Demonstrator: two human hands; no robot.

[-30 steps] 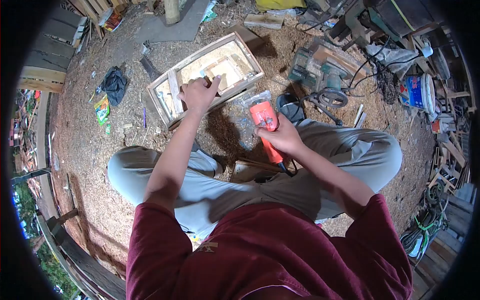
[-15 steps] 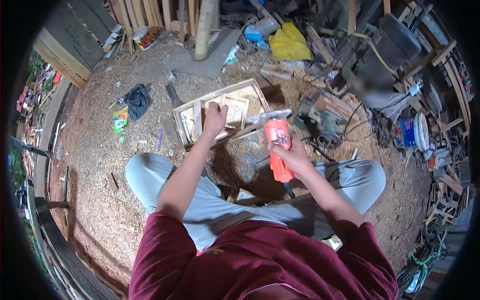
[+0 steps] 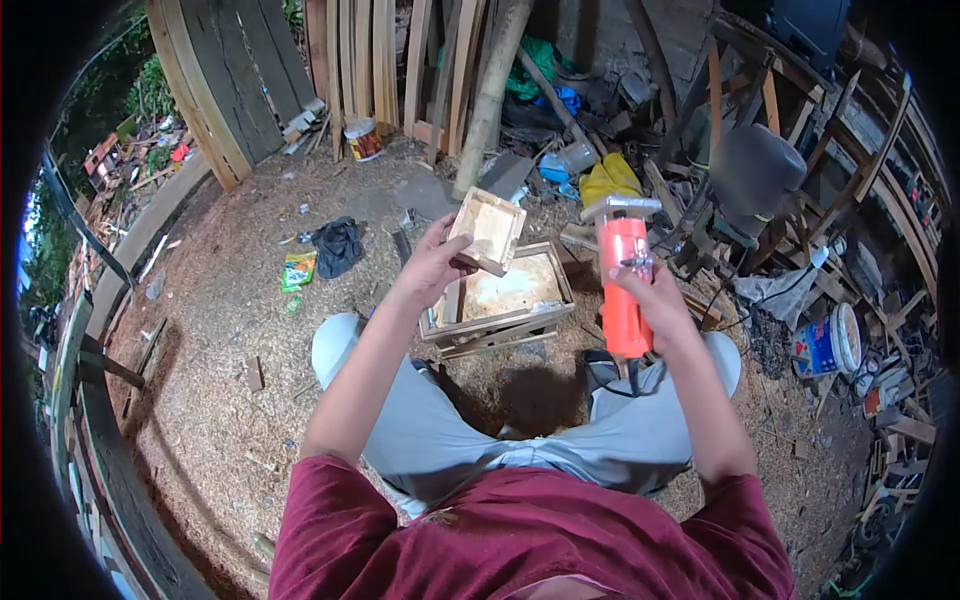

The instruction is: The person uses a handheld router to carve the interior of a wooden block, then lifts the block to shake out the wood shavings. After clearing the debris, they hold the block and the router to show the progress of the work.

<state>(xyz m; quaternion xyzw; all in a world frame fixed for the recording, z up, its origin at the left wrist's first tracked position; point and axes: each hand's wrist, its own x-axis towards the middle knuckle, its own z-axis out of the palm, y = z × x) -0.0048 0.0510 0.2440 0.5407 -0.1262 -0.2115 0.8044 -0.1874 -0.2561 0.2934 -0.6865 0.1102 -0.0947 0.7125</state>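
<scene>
My left hand (image 3: pixel 432 265) grips a small square wooden frame (image 3: pixel 492 228) with a pale panel, raised over the left part of a larger shallow wooden box (image 3: pixel 510 290). The box rests between and beyond my knees, its pale inner floor showing. In my right hand (image 3: pixel 655 300) is an orange power tool (image 3: pixel 624 275), held upright with its flat metal plate at the top and its cord at the bottom. The tool is to the right of the box and does not touch the frame.
A black plastic bag (image 3: pixel 338 247) and a green-yellow packet (image 3: pixel 298 270) lie on the shavings at left. A bucket (image 3: pixel 363 139) stands near upright planks. Yellow cloth (image 3: pixel 610 180), scrap wood and a blue-white bucket (image 3: pixel 828 342) are at right.
My left hand has lifted the small frame out of the box. My right hand has moved right with the tool. The view has tilted up, showing more of the background.
</scene>
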